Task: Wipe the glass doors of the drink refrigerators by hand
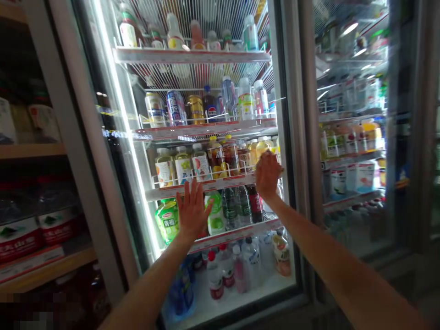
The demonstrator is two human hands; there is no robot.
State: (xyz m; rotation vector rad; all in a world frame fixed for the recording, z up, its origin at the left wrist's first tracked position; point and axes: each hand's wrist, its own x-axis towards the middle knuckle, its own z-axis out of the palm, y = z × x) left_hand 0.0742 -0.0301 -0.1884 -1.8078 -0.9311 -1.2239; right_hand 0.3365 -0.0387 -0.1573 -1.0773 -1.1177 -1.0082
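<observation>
— While the cooler door (pixel 103 151) stands open at centre frame, where are the hands?

— Left hand (pixel 191 211), fingers spread flat and holding nothing, is raised before the green-label bottle (pixel 167 221) on the lower shelf. Right hand (pixel 267 174) sits curled at the right end of the juice shelf (pixel 206 185); whether it grips anything cannot be told.

— What else is in view?

— Cans and bottles (pixel 192 107) fill the upper racks; a second glass-door cooler (pixel 354 137) stands at right, wooden shelving (pixel 30 150) at left.

Brightly lit glass-door drinks coolers (pixel 350 137) line the wall, with dim wooden shelves (pixel 32 150) of packaged goods beside them.
</observation>
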